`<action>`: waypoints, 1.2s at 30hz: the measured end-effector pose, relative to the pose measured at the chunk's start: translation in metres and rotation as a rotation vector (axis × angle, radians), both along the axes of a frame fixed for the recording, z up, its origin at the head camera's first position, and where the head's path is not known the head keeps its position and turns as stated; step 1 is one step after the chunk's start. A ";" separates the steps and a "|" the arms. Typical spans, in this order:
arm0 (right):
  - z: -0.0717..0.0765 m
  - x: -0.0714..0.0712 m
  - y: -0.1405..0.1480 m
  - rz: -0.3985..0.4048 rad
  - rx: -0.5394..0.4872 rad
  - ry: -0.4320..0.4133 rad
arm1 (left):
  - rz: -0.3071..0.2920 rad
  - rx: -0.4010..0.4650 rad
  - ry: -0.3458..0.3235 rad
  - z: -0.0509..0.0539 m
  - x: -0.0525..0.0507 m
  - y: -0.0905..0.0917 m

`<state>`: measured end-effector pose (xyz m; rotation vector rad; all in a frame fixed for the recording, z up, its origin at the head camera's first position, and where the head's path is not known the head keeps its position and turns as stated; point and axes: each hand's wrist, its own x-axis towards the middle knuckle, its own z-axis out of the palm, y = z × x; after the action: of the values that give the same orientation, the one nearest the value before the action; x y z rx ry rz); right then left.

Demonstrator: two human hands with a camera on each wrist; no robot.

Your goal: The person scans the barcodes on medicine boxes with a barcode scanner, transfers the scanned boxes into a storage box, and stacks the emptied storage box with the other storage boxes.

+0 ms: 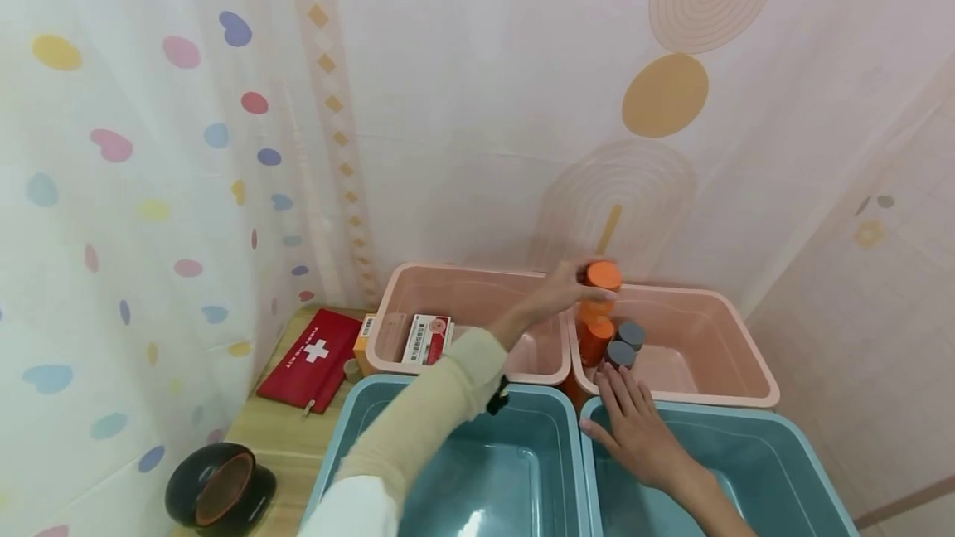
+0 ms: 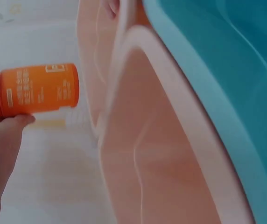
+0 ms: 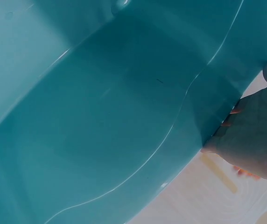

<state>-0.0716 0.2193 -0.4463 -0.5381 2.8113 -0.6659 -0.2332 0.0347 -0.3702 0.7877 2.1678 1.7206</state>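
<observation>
My left hand (image 1: 558, 292) grips an orange bottle (image 1: 603, 277) near its cap, above the left side of the right pink bin (image 1: 716, 346). In the left wrist view, pale print shows on the orange bottle (image 2: 42, 89), with fingers and thumb around one end. Inside that bin stand another orange-capped bottle (image 1: 597, 336) and two grey-capped bottles (image 1: 630, 334). My right hand (image 1: 637, 433) lies with fingers extended across the adjoining rims of the pink bin and the right blue bin (image 1: 798, 446). Its fingertips are close to the nearer grey cap; contact is unclear.
The left pink bin (image 1: 477, 272) holds white-and-red medicine boxes (image 1: 428, 340). In front stands the left blue bin (image 1: 462, 471). A red first aid pouch (image 1: 317, 359), an orange box (image 1: 363, 346) and dark bowls (image 1: 216, 487) sit on the wooden table (image 1: 291, 437). A patterned curtain (image 1: 462, 106) hangs behind.
</observation>
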 end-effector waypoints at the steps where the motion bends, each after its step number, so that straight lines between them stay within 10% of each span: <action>1: 0.004 0.002 -0.001 -0.003 0.012 -0.010 | -0.005 -0.008 -0.012 -0.002 -0.002 0.011; 15: 0.010 0.014 0.000 -0.002 0.053 -0.015 | -0.098 -0.103 -0.077 -0.030 0.000 0.103; 30: 0.009 0.027 -0.001 -0.001 0.008 0.041 | -0.117 -0.415 0.036 -0.046 0.003 0.114; 36: 0.001 0.030 -0.001 -0.016 0.007 0.073 | -0.233 -0.535 0.182 -0.052 0.002 0.113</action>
<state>-0.0416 0.2187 -0.4449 -0.5501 2.8875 -0.6517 -0.2307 0.1479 -0.4218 1.0153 2.3755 0.9206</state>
